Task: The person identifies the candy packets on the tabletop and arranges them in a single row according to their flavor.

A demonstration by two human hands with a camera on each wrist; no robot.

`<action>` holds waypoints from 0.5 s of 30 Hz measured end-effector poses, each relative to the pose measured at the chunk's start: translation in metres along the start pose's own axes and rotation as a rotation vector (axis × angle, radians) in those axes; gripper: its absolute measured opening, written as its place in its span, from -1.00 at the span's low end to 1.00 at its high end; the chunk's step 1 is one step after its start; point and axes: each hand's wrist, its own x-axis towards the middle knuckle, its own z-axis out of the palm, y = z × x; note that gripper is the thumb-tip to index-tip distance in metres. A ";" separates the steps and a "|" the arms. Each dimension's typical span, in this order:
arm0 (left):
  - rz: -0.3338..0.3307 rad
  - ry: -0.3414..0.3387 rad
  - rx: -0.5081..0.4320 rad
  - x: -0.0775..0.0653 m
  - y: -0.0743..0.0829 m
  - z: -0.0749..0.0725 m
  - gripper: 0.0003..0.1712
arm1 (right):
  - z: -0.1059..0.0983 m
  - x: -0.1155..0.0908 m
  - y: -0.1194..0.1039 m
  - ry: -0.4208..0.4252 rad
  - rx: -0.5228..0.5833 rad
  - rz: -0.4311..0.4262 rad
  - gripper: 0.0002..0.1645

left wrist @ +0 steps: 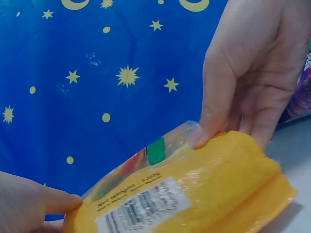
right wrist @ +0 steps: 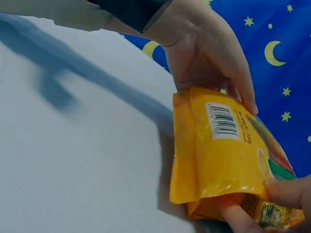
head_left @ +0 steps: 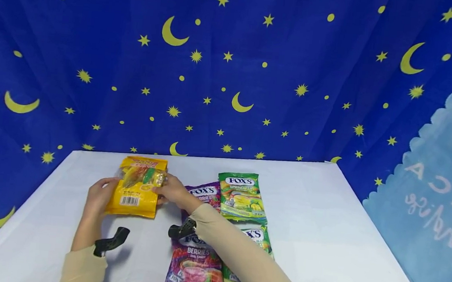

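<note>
Both hands hold a yellow candy bag (head_left: pixel 134 195) with a clear window and a barcode, tilted up at the table's left side. My left hand (head_left: pixel 100 194) grips its left edge. On the opposite edge, my right hand (head_left: pixel 175 191) pinches the bag between thumb and fingers. In the right wrist view the bag's lower part (right wrist: pixel 214 160) stands off the white surface, and wrapped candies (right wrist: pixel 277 213) show near the right fingers. The left wrist view has the barcode label (left wrist: pixel 143 208) facing the camera.
Right of the hands lie two purple Fox's berries bags (head_left: pixel 194 268) and two green Fox's bags (head_left: pixel 241 198), partly covered by the right forearm. They rest on a white table (head_left: pixel 322 239). Behind hangs a blue curtain (head_left: pixel 291 43) with moons and stars.
</note>
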 end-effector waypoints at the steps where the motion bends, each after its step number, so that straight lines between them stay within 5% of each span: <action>1: -0.002 -0.004 0.007 0.000 0.000 0.002 -0.33 | 0.000 -0.001 0.000 0.015 0.000 0.008 -0.42; 8: -0.038 -0.004 0.026 0.003 -0.001 0.010 -0.32 | -0.001 -0.009 -0.002 0.093 -0.010 0.036 -0.29; 11: -0.012 0.011 0.050 0.003 -0.003 0.011 -0.33 | -0.003 -0.012 -0.004 0.088 0.005 0.035 -0.32; 15: 0.106 0.048 0.120 0.001 -0.004 0.009 -0.34 | -0.007 -0.016 -0.004 0.045 0.012 0.010 -0.46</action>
